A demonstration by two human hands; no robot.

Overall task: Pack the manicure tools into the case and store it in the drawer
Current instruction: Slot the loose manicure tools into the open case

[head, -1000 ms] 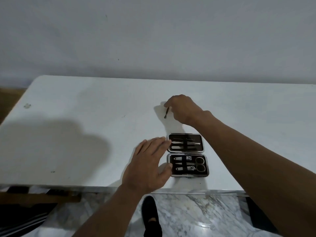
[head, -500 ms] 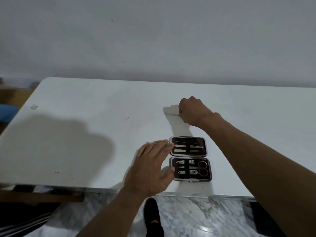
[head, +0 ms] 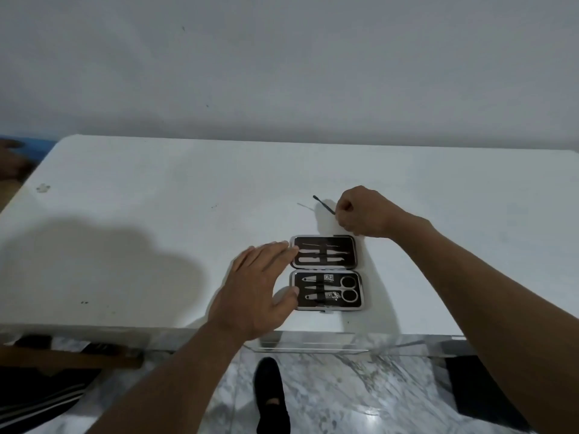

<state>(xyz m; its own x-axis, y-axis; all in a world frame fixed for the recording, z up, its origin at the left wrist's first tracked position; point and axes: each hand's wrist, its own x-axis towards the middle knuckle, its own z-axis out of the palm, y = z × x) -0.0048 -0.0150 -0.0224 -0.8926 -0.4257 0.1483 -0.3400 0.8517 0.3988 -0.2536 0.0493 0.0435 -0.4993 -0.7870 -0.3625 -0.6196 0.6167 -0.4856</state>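
1. While our right hand [head: 363, 211] pinched a thin dark tool [head: 323, 204], our left hand [head: 255, 292] lay spread flat, holding nothing.
2. Between both hands sat the open case [head: 326, 272], touching our left fingertips [head: 289, 247].
3. Below our wrists lay the white table [head: 156, 198].

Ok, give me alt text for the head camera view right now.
A right hand pinches a thin dark tool above a white table, while the left hand steadies an open manicure case holding scissors and other tools.
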